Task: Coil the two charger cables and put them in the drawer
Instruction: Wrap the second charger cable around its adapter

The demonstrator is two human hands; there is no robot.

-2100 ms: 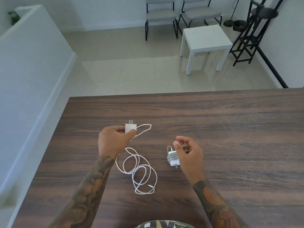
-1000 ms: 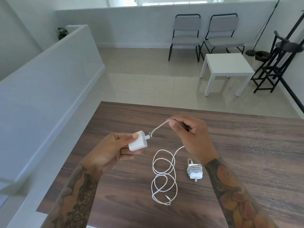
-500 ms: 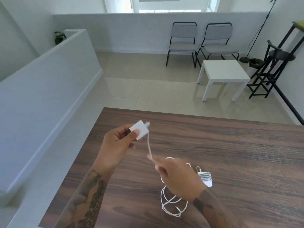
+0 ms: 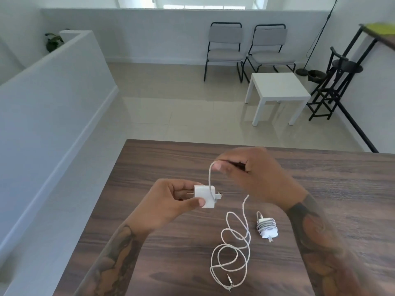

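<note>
While left hand (image 4: 168, 205) grips the white square charger brick (image 4: 204, 195) above the dark wood table (image 4: 342, 189), right hand (image 4: 254, 174) pinches its white cable (image 4: 235, 248), first wrap on; second wrapped white charger (image 4: 267, 227) lies done; next: wind the slack tight

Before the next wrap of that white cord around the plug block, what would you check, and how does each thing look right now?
1. Left hand holds the white square charger block firmly: ok.
2. Right hand has a pinch grip on the white cable: ok.
3. First turn lies across the block: ok.
4. Loose cable loops on the dark wooden table free of knots: cannot tell.
5. Already wrapped second charger lies apart from the loops: ok.
6. Drawer in sight: not ok.
</note>
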